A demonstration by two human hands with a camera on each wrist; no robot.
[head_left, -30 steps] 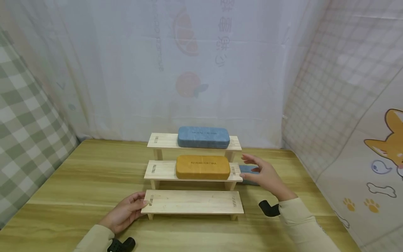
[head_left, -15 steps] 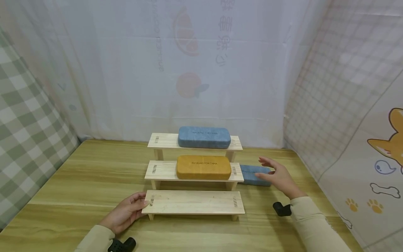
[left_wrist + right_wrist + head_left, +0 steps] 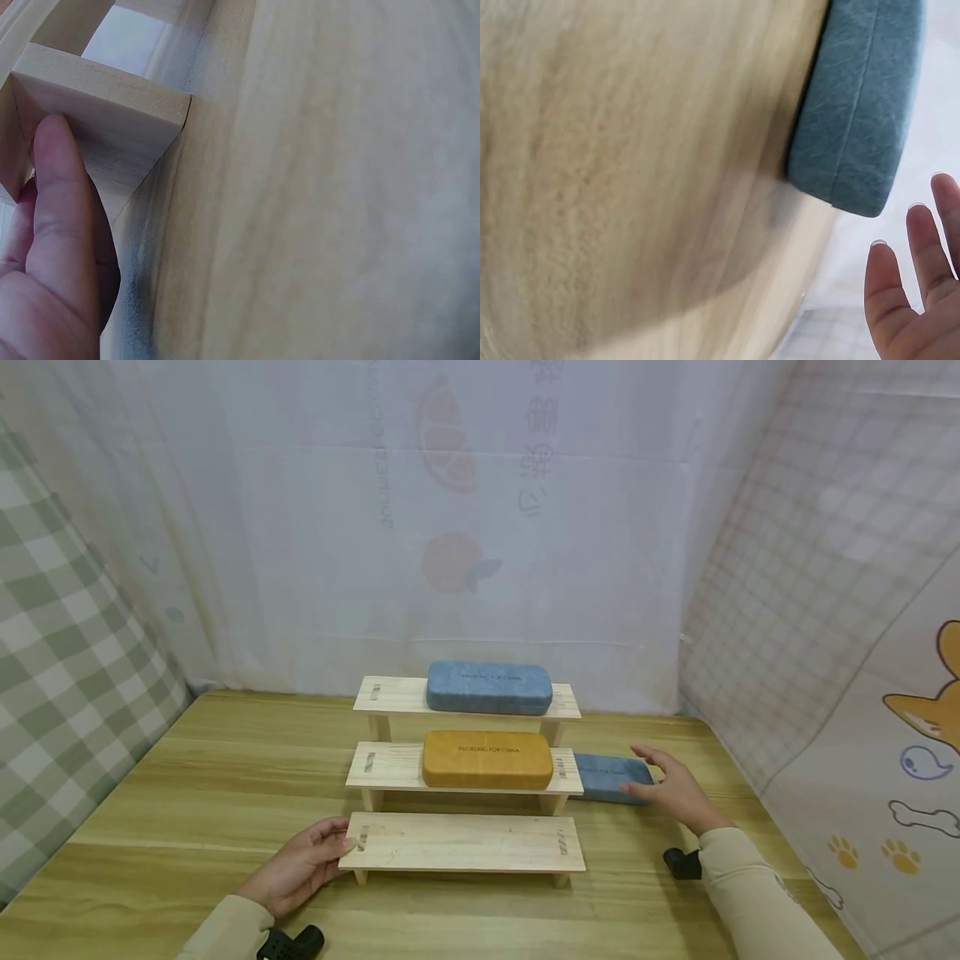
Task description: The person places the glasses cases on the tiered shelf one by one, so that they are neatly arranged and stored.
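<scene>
One blue case (image 3: pixel 611 777) lies on the bench (image 3: pixel 225 777), at 3 o'clock of the middle shelf (image 3: pixel 390 766). My right grip (image 3: pixel 675 787) hovers released beside it; left grip (image 3: pixel 300 864) rests on the bottom shelf (image 3: pixel 457 842). Judged light, rigid: grasp across its long sides.

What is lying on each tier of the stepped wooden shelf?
The top tier holds a blue case, the middle tier an orange case; the bottom tier is bare. A second blue case lies on the table, partly hidden behind the middle tier.
</scene>
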